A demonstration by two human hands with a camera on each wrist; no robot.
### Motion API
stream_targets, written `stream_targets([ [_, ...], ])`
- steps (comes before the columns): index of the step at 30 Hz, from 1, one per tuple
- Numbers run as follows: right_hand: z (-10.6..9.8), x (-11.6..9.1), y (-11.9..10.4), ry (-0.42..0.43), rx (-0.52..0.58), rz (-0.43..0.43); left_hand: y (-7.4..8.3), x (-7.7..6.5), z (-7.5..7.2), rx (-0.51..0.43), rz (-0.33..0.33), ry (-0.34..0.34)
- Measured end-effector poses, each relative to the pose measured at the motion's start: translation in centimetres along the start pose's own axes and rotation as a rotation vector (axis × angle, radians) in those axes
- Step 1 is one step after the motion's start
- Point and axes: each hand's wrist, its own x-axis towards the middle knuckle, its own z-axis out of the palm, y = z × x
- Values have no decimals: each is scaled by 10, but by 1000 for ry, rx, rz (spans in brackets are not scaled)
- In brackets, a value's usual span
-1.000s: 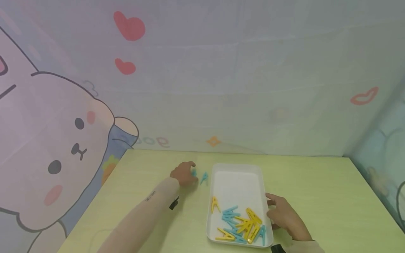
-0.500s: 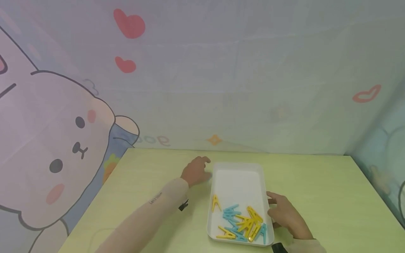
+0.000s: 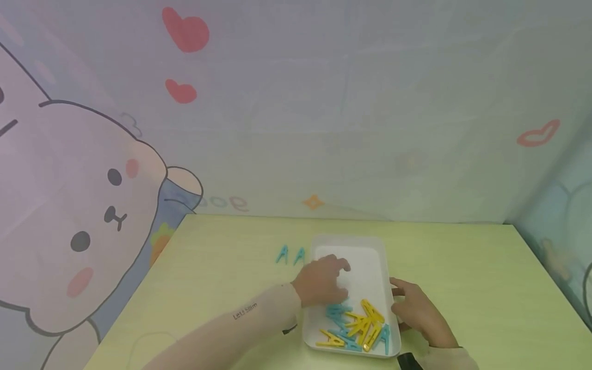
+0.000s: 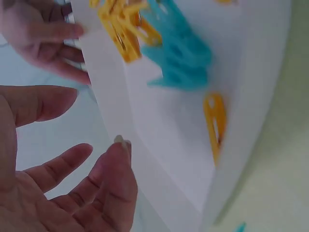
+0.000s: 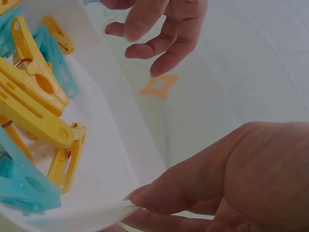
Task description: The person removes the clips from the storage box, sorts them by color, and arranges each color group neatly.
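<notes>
A white tray (image 3: 365, 264) holds several yellow clothespins (image 3: 372, 311) and blue clothespins (image 3: 385, 339), bunched toward its near end. Over the tray's left side hovers my left hand (image 3: 321, 280), fingers loosely bent and apart, with nothing between them in the left wrist view. One yellow clothespin (image 4: 215, 123) by the tray wall is hidden behind that hand in the head view. My right hand (image 5: 260, 179) pinches the tray's rim, thumb on top and fingers below. Left of the tray, two blue clothespins (image 3: 282, 254) lie side by side on the table.
A pale green-yellow table (image 3: 472, 288) extends on both sides of the tray. Behind it hangs a printed cloth backdrop (image 3: 296, 103) with a cartoon bunny (image 3: 111, 205) at the left.
My left hand has moved right, from beside the two blue clothespins on the table to above the tray, uncovering both. My right hand has stayed at the tray's right edge.
</notes>
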Motion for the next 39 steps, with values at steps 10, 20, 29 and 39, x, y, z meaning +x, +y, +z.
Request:
stream_targets([
  [10, -2, -2, -4, -14, -8, -15, 38, -12, 23, 94, 44, -188],
  [20, -2, -2, -1, -11, 10, -40, 55, -18, 50, 336, 232, -175],
  [29, -2, -2, -1, -11, 4, -50, 62, -15, 53, 423, 215, -182],
  [39, -1, -1, 0, -17, 11, -51, 62, -14, 54, 433, 196, -239],
])
